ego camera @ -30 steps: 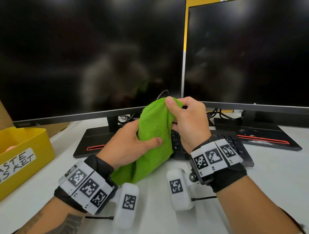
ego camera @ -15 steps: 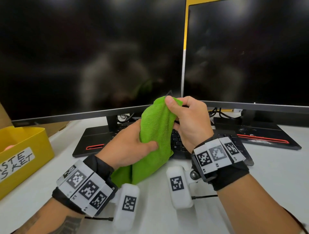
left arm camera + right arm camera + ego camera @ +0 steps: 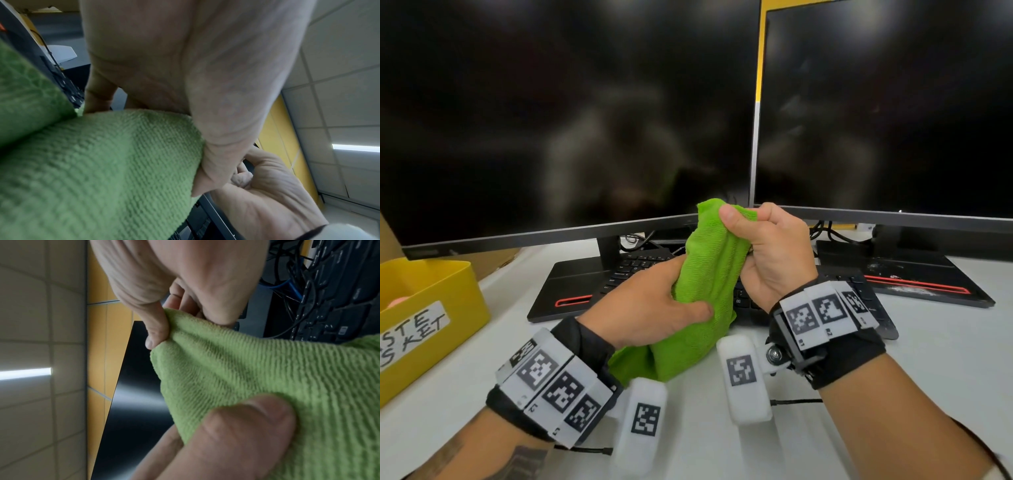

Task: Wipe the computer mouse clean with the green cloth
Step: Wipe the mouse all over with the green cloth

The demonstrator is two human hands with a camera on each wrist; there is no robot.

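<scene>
Head view: at the centre of the frame we see two hands raised above one white desk [image 3: 945, 342], both clamped on one green cloth [image 3: 709, 274]. The left hand [image 3: 650, 305], lower left of centre, wraps the cloth's middle, its thumb pressed across the front of the fabric. The right hand [image 3: 774, 253], just right of centre, is curled into a fist, pinching the cloth's upper end between thumb and forefinger. The cloth's lower end hangs down between the two wrists. The computer mouse cannot be made out in any view; whether it lies inside the cloth we cannot tell.

We count two dark monitors [image 3: 568, 113] filling the upper half of the frame, side by side, and one black keyboard [image 3: 873, 305] partly hidden behind the hands. One yellow bin [image 3: 452, 291] with a handwritten label stands at the left edge.

Left wrist view: the cloth [image 3: 98, 170] fills the lower left, with the left palm [image 3: 185, 65] above it.

Right wrist view: the right thumb [image 3: 242, 426], at the lower centre, presses on the cloth [image 3: 257, 369].
</scene>
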